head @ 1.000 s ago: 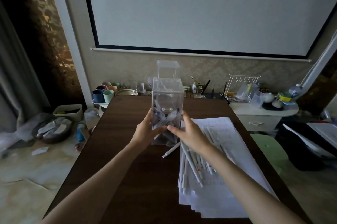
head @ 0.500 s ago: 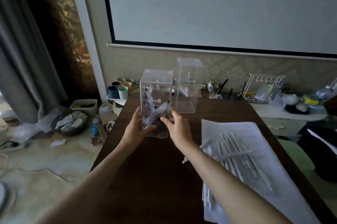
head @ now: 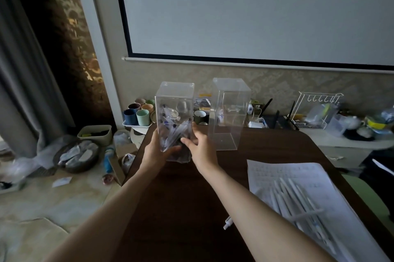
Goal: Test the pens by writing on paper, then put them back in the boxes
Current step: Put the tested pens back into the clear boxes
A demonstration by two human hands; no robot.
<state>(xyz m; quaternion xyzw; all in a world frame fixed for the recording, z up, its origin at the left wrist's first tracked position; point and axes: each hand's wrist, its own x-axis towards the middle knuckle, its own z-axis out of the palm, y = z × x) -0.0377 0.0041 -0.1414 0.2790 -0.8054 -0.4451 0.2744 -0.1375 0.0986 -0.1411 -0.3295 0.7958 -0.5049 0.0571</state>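
Note:
A tall clear plastic box [head: 174, 99] with several pens leaning inside stands at the far left of the dark wooden table [head: 187, 208]. My left hand [head: 152, 151] grips its left side and my right hand [head: 199, 148] grips its lower right side. To its right stands a second clear box [head: 229, 112], which looks empty. At the right lies a stack of paper [head: 298, 174] carrying several white pens [head: 298, 204]. One more white pen [head: 227, 222] pokes out from under my right forearm.
Coloured cups [head: 138, 113] on a tray sit past the table's far left corner. A white wire rack [head: 315, 110] and dishes crowd a side counter at the right. Baskets and clutter [head: 78, 153] lie on the floor to the left.
Both hands have carried the pen-filled box from the table's middle to the far left, off the paper side. My view has swung left, so the paper now lies further right.

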